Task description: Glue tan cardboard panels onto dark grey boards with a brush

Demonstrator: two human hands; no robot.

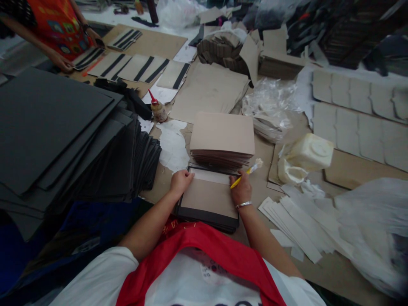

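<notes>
In front of me lies a stack of black-edged cardboard panels, the top cardboard panel (pixel 207 197) showing a tan face. A white strip (pixel 212 175) runs across its far end. My left hand (pixel 181 182) is closed at the far left corner, thumb and fingers gripping the panel's edge beside the strip. At the far right corner my right hand (pixel 241 190) holds a yellow-handled brush (pixel 245 173), its pale bristles pointing away to the right. The fingertips of that hand also touch the panel's right edge. Just beyond stands a pile of tan cardboard sheets (pixel 222 131).
Large black sheets (pixel 47 127) are piled on the left. A red-tipped glue bottle (pixel 157 107) stands beyond them. To the right are a cut-open plastic jug (pixel 306 157), loose white strips (pixel 290 225) and a plastic bag (pixel 376 221). A co-worker (pixel 60 29) handles striped panels at far left.
</notes>
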